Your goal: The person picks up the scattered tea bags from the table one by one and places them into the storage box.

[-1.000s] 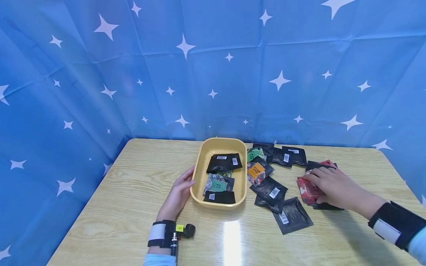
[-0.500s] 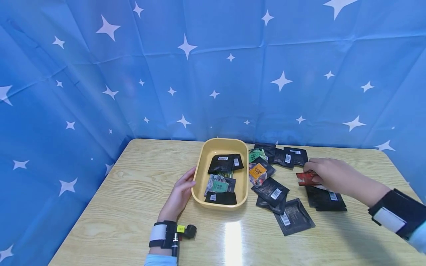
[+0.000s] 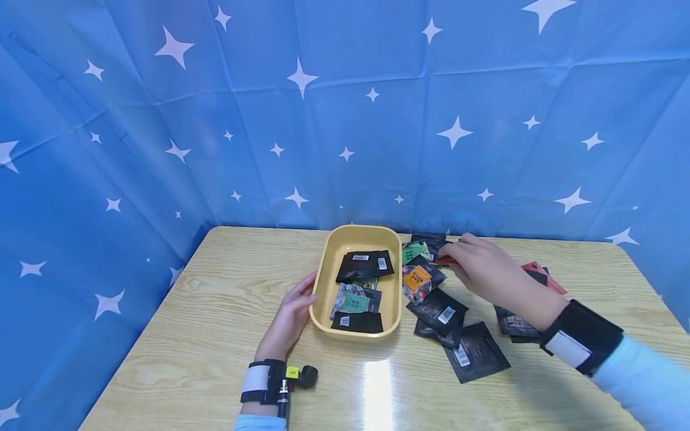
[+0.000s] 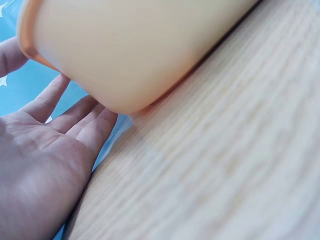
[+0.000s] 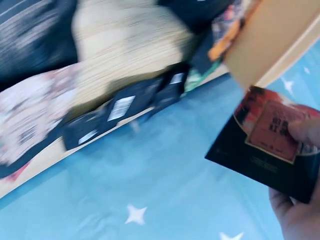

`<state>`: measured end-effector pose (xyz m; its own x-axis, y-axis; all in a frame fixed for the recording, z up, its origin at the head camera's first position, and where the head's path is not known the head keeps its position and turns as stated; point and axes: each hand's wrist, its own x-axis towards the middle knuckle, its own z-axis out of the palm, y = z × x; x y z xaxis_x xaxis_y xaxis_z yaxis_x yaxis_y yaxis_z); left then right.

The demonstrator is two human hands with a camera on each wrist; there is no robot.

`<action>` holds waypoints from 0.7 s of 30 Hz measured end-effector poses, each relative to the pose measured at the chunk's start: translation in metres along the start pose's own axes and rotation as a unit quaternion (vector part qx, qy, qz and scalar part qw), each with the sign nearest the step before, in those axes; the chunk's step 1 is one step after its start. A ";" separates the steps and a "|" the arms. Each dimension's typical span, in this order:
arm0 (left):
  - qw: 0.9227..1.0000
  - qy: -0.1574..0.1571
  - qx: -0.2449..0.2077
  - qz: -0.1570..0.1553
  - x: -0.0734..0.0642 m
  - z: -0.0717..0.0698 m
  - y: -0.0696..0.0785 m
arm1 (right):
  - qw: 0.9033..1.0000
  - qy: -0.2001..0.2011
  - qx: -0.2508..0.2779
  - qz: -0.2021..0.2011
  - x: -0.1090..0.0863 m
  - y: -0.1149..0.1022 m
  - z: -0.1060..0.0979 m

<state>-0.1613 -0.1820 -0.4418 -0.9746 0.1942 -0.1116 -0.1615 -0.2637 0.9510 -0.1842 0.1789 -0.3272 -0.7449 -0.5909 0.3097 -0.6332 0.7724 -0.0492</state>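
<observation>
My right hand (image 3: 487,272) pinches a red and black sachet (image 5: 267,142) with a pink label, thumb on its printed face. In the head view only a red sliver of it shows under the fingertips, over the back sachets. My left hand (image 3: 286,323) rests against the left side of a yellow plastic container (image 3: 319,287). Its fairly straight fingers (image 4: 102,127) touch the outer wall near the bottom corner, and the thumb lies by the rim. Inside the container lie several black sachets (image 3: 358,322) and a green-labelled one (image 3: 354,301).
Right of the container lie an orange-labelled sachet (image 3: 417,278), a green one (image 3: 416,252) and several black sachets (image 3: 477,353). Farther right is another pile with a red sachet (image 3: 550,280), partly behind my right forearm. A blue starry curtain (image 3: 345,120) hangs behind the wooden table (image 3: 215,299).
My right hand picked the red sachet up from the right pile and carried it left toward the back sachets. My left hand and the container stayed in place.
</observation>
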 end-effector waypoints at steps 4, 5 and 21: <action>1.000 -0.004 -0.003 0.001 -0.001 0.001 0.001 | 1.000 0.011 0.019 0.008 0.015 -0.014 0.003; 1.000 -0.005 -0.004 0.001 -0.001 0.001 0.001 | 1.000 0.012 0.023 0.005 0.018 -0.018 0.004; 1.000 -0.012 -0.017 0.006 0.001 0.001 0.002 | 0.984 -0.064 0.020 -0.163 0.062 -0.092 0.030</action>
<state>-0.1623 -0.1811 -0.4397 -0.9726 0.2135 -0.0924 -0.1551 -0.2987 0.9417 -0.1782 0.0644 -0.3321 -0.5202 -0.8318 0.1935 -0.8485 0.5292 -0.0062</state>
